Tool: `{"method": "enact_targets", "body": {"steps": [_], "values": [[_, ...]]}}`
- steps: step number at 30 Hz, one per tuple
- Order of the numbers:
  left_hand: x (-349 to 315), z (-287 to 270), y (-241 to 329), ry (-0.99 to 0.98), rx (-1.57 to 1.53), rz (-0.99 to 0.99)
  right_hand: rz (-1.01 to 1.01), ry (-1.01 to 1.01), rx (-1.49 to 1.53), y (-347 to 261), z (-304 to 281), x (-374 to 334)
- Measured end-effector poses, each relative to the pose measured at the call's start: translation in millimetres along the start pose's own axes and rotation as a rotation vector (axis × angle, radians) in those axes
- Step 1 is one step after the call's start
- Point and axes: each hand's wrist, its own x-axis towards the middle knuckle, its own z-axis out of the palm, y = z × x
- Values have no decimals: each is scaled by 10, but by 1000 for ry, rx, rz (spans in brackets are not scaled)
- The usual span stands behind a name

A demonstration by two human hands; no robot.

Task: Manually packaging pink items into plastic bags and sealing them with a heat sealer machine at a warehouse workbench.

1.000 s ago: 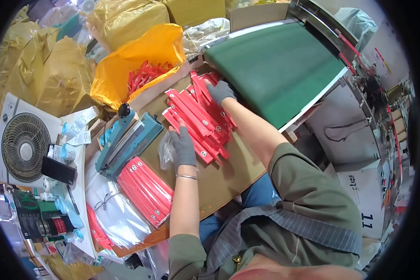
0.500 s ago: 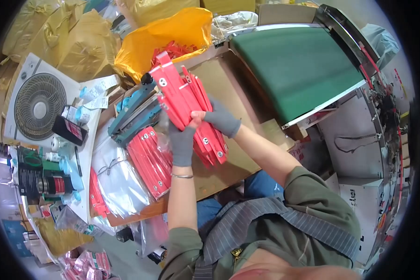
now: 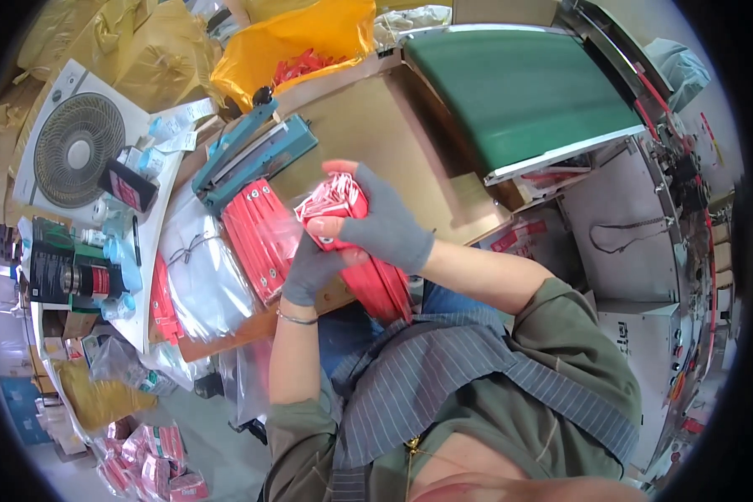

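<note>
Both my hands, in grey fingerless gloves, grip a thick bundle of long red strips [image 3: 376, 289] above the near part of the table. The bundle's far end faces up, showing many folded edges in white and red. My right hand [image 3: 386, 219] wraps round that end from the right, thumb across it. Lower down, my left hand [image 3: 311, 269] holds the bundle from the left; part of its fingers is hidden. Just left of it lies a pack of red strips [image 3: 263, 243] partly under clear film. Beside that pack is a stack of clear plastic bags [image 3: 207, 284] tied with a dark cord.
A blue-green bar-type bag sealer [image 3: 263, 163] stands behind the pack. Farther back, a yellow sack [image 3: 297, 38] holds red pieces. A green conveyor belt [image 3: 519, 96] runs at the far right. A fan [image 3: 77, 149] and a dark phone-like device [image 3: 129, 184] stand left.
The bundle has come down and toward me, and its far end has tilted up. My right hand has shifted to grip that end, and the sealer is now more fully visible.
</note>
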Motion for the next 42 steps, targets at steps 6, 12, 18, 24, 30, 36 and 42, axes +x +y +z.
{"method": "enact_targets", "body": {"steps": [6, 12, 18, 24, 30, 36, 42], "values": [[-553, 420, -575, -15, -662, -75, 41, -533, -123, 31, -101, 77], [-389, -229, -492, 266, -606, 18, 283, -468, 520, 398, -216, -127], [-588, 397, 234, 508, 128, 337, -53, -552, 416, 867, -52, -21], [-972, 513, -366, 581, 648, 548, 212, -393, 838, 848, -198, -818], [-1359, 786, -593, 77, 793, 460, 507, -171, 70, 1099, -524, -1567], [-406, 671, 354, 398, 847, 302, -533, 198, -856, 203, -330, -605], [215, -356, 663, 98, 1054, -269, -258, 97, -1351, -328, -771, 319]]}}
